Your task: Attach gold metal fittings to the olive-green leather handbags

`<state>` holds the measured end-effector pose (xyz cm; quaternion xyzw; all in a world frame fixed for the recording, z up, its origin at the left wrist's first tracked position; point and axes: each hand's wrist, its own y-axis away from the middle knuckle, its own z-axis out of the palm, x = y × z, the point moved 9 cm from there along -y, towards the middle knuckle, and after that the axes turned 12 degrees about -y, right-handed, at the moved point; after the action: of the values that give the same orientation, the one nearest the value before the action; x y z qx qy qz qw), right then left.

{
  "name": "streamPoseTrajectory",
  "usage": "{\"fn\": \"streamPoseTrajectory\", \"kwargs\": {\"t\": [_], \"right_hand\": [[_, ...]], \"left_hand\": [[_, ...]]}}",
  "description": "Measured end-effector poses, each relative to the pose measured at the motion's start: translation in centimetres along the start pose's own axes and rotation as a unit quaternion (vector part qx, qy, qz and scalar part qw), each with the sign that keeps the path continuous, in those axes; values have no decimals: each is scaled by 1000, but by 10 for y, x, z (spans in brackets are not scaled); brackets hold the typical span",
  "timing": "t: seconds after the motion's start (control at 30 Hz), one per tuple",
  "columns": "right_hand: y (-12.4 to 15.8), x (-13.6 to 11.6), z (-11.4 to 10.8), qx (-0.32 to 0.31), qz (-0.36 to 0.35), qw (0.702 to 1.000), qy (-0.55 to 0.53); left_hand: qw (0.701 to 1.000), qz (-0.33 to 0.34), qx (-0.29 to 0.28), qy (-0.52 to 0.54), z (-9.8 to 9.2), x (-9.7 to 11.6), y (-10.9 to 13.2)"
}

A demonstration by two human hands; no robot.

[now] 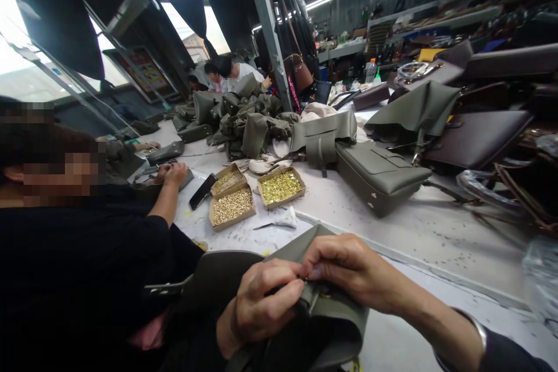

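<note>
I see left grip [257,308] and right grip [349,273] pinching the matte olive leather bag [218,279], lying crosswise, nearer me than the box [232,205] of brass studs

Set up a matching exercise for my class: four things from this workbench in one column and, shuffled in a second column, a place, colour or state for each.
Column one
1. phone
2. cardboard box
3. olive handbag
4. olive bag panel

Column two
A. gripped by the left hand and right hand at the bottom of the view
B. open, filled with gold-coloured pieces
C. lying on the white table, right of the cardboard box
D. black, left of the cardboard box

Pairs: 1-D, 2-B, 3-C, 4-A
</note>
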<state>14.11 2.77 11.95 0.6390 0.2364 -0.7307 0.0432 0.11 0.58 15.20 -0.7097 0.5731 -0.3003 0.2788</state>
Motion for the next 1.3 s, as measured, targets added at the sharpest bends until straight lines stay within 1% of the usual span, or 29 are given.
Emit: {"fn": "streamPoseTrajectory", "kwargs": {"t": [0.17,0.33,0.5,0.6,0.67,0.8,0.9,1.03,1.2,1.3], "right_hand": [[-2,-2,3,-1,-7,999,43],[-2,-4,8,-13,-22,995,93],[-3,-14,16,-48,-37,987,148],[-5,-21,21,-66,-43,979,186],[-6,-22,21,-73,-38,979,188],[-7,-17,19,-88,-23,983,161],[-8,-13,19,-103,-6,985,141],[-10,-14,19,-121,-2,980,158],[-14,-18,22,-151,13,968,201],[-16,-20,28,-169,5,957,236]], "left_hand": [[999,-21,6,30,0,-6,5],[999,-16,21,36,-3,-7,8],[999,-26,16,41,-4,-7,7],[998,-22,16,52,-4,-7,10],[998,-25,18,48,-4,-7,15],[999,-42,11,20,-3,-10,29],[998,-52,9,27,-1,-11,35],[998,-50,0,32,1,-10,33],[998,-53,-4,28,-1,-10,30],[998,-62,-10,20,-3,-10,30]]}}
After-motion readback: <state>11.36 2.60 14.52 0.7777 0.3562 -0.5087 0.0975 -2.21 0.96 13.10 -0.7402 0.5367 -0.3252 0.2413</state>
